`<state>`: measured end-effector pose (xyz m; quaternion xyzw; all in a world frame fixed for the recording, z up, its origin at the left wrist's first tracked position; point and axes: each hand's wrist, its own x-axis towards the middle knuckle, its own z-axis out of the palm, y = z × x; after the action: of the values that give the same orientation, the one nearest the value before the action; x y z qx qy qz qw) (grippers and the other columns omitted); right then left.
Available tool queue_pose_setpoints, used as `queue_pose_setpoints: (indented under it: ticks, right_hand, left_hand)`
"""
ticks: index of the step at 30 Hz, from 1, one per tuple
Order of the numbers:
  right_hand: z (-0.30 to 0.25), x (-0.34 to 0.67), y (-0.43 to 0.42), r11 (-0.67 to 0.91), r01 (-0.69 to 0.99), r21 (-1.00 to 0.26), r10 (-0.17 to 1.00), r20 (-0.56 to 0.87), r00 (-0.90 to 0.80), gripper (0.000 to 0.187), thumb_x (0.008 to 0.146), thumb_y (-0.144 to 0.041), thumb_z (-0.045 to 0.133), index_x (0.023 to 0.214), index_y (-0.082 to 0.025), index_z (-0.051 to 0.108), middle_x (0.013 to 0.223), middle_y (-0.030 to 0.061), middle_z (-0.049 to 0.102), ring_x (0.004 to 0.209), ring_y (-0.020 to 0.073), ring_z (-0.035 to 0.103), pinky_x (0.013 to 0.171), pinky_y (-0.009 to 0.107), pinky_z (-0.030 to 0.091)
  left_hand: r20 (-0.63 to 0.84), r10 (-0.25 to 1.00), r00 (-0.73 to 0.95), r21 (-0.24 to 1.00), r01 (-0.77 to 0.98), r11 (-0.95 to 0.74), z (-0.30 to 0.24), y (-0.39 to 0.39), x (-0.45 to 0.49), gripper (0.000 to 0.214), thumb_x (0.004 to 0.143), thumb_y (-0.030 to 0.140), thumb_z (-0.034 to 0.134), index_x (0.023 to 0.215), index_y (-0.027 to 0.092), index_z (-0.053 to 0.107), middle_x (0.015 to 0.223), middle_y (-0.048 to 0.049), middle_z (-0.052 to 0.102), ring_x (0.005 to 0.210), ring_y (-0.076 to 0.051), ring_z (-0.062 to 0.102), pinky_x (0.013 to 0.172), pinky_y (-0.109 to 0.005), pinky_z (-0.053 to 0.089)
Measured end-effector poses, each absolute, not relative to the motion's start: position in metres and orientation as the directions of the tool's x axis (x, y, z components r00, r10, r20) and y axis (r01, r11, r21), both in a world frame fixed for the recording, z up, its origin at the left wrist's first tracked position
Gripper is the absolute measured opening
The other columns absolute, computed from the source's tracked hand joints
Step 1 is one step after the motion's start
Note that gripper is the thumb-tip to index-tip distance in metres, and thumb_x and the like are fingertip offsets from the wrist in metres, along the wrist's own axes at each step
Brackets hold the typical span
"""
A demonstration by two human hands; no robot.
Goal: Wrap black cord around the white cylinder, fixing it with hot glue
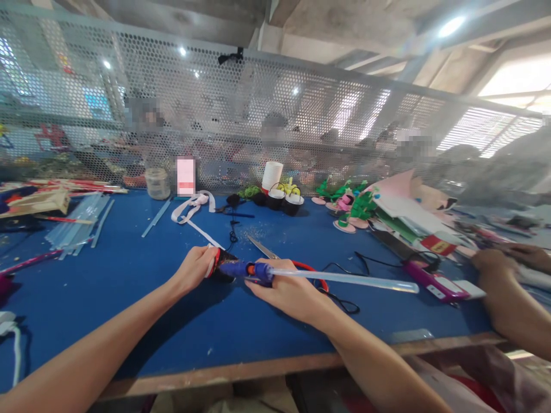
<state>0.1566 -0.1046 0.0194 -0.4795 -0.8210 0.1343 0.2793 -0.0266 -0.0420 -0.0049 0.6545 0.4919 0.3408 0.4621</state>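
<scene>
1. The glue gun [244, 268] lies low over the blue table [129, 321], near the front edge and between the two hands. Its long axis runs left to right, nozzle to the left.
2. A clear glue stick [344, 279] juts from the gun's back end, far out to the right.
3. The nozzle meets a small dark piece [222, 263] with red and white trim, just left of the gun.
4. The right hand [288, 292] is the nearer one, its fingers closed around the gun's body.
5. The left hand [196, 269] is curled shut on the dark piece, holding it against the nozzle.
6. Scissors [263, 248] lie just behind the gun. A co-worker's hand [491, 264] rests well apart at the right.
</scene>
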Motion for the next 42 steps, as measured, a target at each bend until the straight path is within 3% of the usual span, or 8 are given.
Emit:
queue_pose_setpoints:
  ticks: [11, 18, 24, 27, 29, 35, 38, 42]
  right_hand:
    - [0.021, 0.156, -0.103, 0.492, 0.7, -0.518, 0.867, 0.368, -0.337, 0.017, 0.072, -0.026, 0.048, 0.058, -0.018, 0.047, 0.057, -0.001, 0.051, 0.052, 0.0102, 0.044, 0.052, 0.022, 0.034]
    - [0.023, 0.169, -0.089, 0.151, 0.482, -0.863, 0.987, 0.102, -0.125, 0.022, 0.069, -0.035, 0.051, 0.059, -0.015, 0.05, 0.035, -0.0054, 0.041, 0.032, 0.0071, 0.037, 0.036, 0.02, 0.033]
    - [0.029, 0.19, -0.066, 0.097, 0.224, -0.97, 0.994, 0.106, 0.032, 0.023, 0.059, -0.032, 0.061, 0.065, -0.015, 0.047, 0.043, -0.006, 0.046, 0.036, 0.0055, 0.04, 0.037, 0.019, 0.035]
    - [0.028, 0.203, -0.046, 0.11, 0.293, -0.95, 0.977, 0.158, 0.146, 0.025, 0.059, -0.035, 0.061, 0.064, -0.013, 0.052, 0.055, -0.0009, 0.055, 0.044, 0.0066, 0.046, 0.044, 0.019, 0.038]
    - [0.023, 0.212, -0.029, 0.03, 0.473, -0.881, 0.973, 0.134, 0.188, 0.027, 0.067, -0.039, 0.052, 0.061, -0.013, 0.053, 0.059, 0.002, 0.057, 0.047, 0.0072, 0.048, 0.045, 0.019, 0.038]
    - [-0.003, 0.228, 0.013, -0.189, 0.659, -0.728, 0.959, 0.006, 0.283, 0.035, 0.074, -0.038, 0.047, 0.051, -0.012, 0.051, 0.042, 0.0057, 0.053, 0.041, 0.0134, 0.051, 0.044, 0.023, 0.038]
    - [-0.004, 0.227, 0.021, -0.237, 0.73, -0.641, 0.949, 0.007, 0.314, 0.033, 0.072, -0.034, 0.051, 0.049, -0.011, 0.054, 0.052, 0.0139, 0.059, 0.061, 0.023, 0.059, 0.054, 0.029, 0.04]
    - [0.012, 0.209, 0.012, -0.176, 0.794, -0.582, 0.959, 0.079, 0.271, 0.024, 0.071, -0.029, 0.055, 0.057, -0.011, 0.06, 0.081, 0.0197, 0.062, 0.093, 0.0281, 0.053, 0.072, 0.032, 0.038]
  left_hand:
    - [-0.028, 0.96, 0.277, 0.946, 0.319, -0.065, -0.004, -0.042, -0.024, 0.028, 0.066, 0.038, 0.037, 0.05, 0.016, 0.04, 0.045, 0.0065, 0.031, 0.044, -0.007, 0.027, 0.044, -0.02, 0.02]
    - [0.02, 0.955, 0.295, 0.942, 0.315, -0.117, -0.003, -0.044, -0.026, 0.031, 0.068, 0.04, 0.036, 0.049, 0.016, 0.039, 0.046, 0.0057, 0.031, 0.045, -0.007, 0.027, 0.044, -0.021, 0.021]
    - [0.05, 0.956, 0.288, 0.938, 0.315, -0.144, -0.001, -0.045, -0.027, 0.034, 0.069, 0.043, 0.037, 0.048, 0.016, 0.038, 0.045, 0.0056, 0.031, 0.044, -0.007, 0.027, 0.043, -0.021, 0.02]
    - [0.073, 0.959, 0.274, 0.929, 0.331, -0.166, 0.0, -0.045, -0.027, 0.034, 0.069, 0.042, 0.037, 0.047, 0.016, 0.038, 0.044, 0.0057, 0.032, 0.044, -0.007, 0.027, 0.043, -0.021, 0.021]
    - [0.082, 0.959, 0.272, 0.927, 0.334, -0.174, 0.0, -0.046, -0.027, 0.033, 0.069, 0.041, 0.037, 0.047, 0.016, 0.039, 0.044, 0.0057, 0.032, 0.044, -0.008, 0.028, 0.043, -0.021, 0.022]
    - [0.095, 0.94, 0.329, 0.929, 0.311, -0.203, 0.001, -0.047, -0.028, 0.033, 0.072, 0.039, 0.036, 0.05, 0.015, 0.039, 0.046, 0.0052, 0.032, 0.045, -0.007, 0.028, 0.043, -0.021, 0.022]
    - [0.101, 0.934, 0.343, 0.925, 0.314, -0.215, 0.001, -0.048, -0.029, 0.033, 0.072, 0.041, 0.036, 0.051, 0.016, 0.038, 0.046, 0.0048, 0.031, 0.046, -0.008, 0.028, 0.044, -0.021, 0.023]
    - [0.11, 0.925, 0.364, 0.912, 0.332, -0.239, 0.001, -0.048, -0.028, 0.036, 0.072, 0.044, 0.035, 0.05, 0.016, 0.036, 0.046, 0.0047, 0.03, 0.046, -0.008, 0.028, 0.045, -0.021, 0.024]
